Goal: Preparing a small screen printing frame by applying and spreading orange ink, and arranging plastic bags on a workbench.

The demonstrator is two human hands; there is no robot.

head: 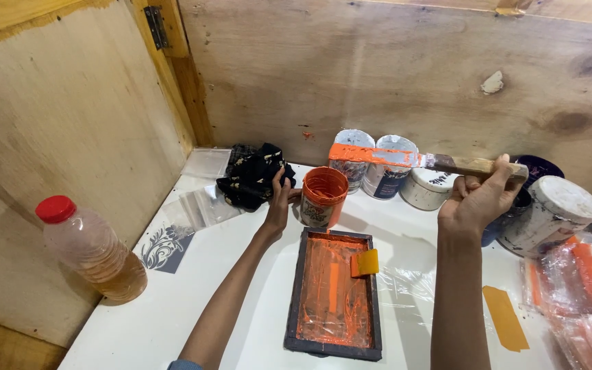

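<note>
Plywood walls close in the corner around a white tabletop, and on it, straight below the camera, lies a dark rectangular printing frame whose mesh is smeared with orange paint, its long axis running away from the person. A small yellow-orange scraper rests on the frame's right edge. To the left stands a clear plastic bottle with a red cap, holding amber liquid (about a third full), well apart from the work. A bundle of dark cloth sits at the back, with a row of paint-stained tubs beside it along the wall and plastic-wrapped orange items at the right edge. The left hand is curled around the side of a small orange paint pot, which stands just beyond the frame's far end, tipped slightly toward the frame. The right hand is closed in a fist on the wooden handle of a wide spatula, held level above the tabletop. Its long axis runs left to right, with the orange-coated blade pointing left and ending just above and behind the pot's rim; the pot therefore lies to the left of the right hand, nearer the left one.
</note>
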